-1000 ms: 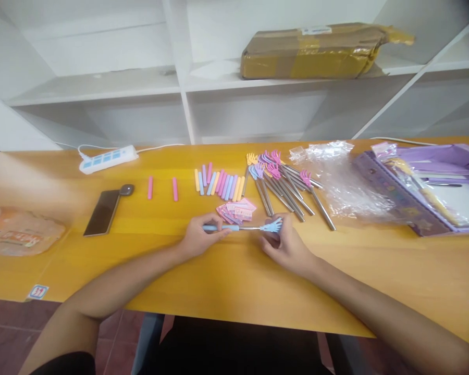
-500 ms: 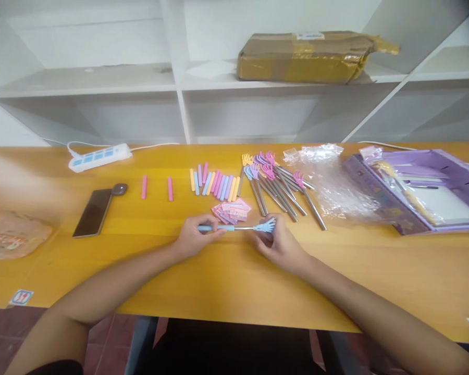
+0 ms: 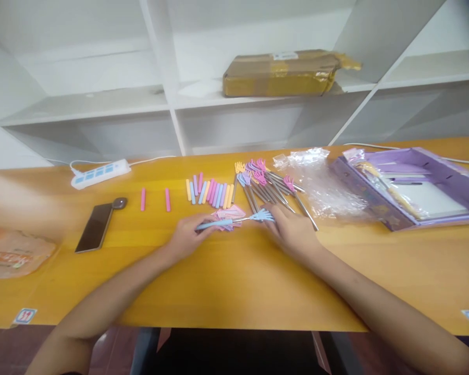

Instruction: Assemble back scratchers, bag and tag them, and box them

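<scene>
A blue back scratcher lies crosswise between my hands, its grip on the left and its claw-shaped head on the right, with a short metal rod between. My left hand is closed around the grip's end. My right hand pinches the tips of the blue claw; its fingertips are partly hidden. Just behind the scratcher, pink printed cards lie in a small overlapping pile. Farther back is a row of pastel handle sleeves. To their right, several metal back scratcher rods with coloured claws lie heaped.
Two pink sleeves lie apart on the left, near a phone, a small dark object and a power strip. Clear plastic bags and a purple box occupy the right. A taped carton sits on the shelf.
The back scratcher has tilted slightly, its claw end now higher than the grip. My right hand has turned palm-down over the claw tips. The camera view has shifted a little.
</scene>
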Action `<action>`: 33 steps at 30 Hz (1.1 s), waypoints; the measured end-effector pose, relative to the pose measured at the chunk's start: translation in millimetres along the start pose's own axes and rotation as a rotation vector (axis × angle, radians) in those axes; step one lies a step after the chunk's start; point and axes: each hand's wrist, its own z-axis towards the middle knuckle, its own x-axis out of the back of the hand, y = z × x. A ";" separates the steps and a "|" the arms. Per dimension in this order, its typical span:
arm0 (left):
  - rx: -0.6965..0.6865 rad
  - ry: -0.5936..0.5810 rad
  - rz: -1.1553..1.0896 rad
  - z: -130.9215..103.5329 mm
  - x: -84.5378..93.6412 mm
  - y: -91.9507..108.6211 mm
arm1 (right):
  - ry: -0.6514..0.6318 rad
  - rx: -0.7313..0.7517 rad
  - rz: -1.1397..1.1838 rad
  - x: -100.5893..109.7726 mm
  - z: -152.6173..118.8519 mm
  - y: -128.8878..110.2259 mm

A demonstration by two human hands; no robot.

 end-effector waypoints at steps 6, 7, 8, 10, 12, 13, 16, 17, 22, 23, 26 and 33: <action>-0.322 -0.018 0.678 27.7 71.2 88.7 | 0.235 0.129 -0.230 94.6 35.9 -50.4; -0.342 -0.008 0.721 27.9 82.0 104.4 | 0.261 0.146 -0.267 110.9 39.2 -58.5; -0.364 0.003 0.746 26.5 91.4 118.3 | 0.284 0.163 -0.300 124.9 40.6 -65.5; -0.400 0.066 0.769 20.0 105.0 138.9 | 0.326 0.193 -0.348 144.0 38.4 -75.8; -0.425 0.111 0.772 12.5 111.9 149.4 | 0.358 0.209 -0.370 151.2 32.7 -80.8; -0.431 0.119 0.781 9.6 113.4 151.5 | 0.370 0.220 -0.379 151.4 30.0 -81.7; -0.428 0.114 0.838 7.7 113.4 149.9 | 0.426 0.276 -0.416 145.6 28.2 -80.3; -0.425 0.116 0.850 9.5 112.5 147.8 | 0.453 0.301 -0.432 143.1 30.2 -79.3; -0.479 0.122 0.874 26.4 104.4 134.6 | 0.448 0.398 -0.461 135.9 48.4 -74.9; -0.505 0.136 0.887 29.2 102.9 132.1 | 0.421 0.428 -0.448 135.4 51.6 -74.0; -0.560 0.159 0.920 34.4 100.4 126.5 | 0.364 0.495 -0.392 134.3 57.7 -70.0; -0.643 0.222 0.963 42.3 99.0 124.2 | 0.433 0.534 -0.411 133.1 64.7 -54.5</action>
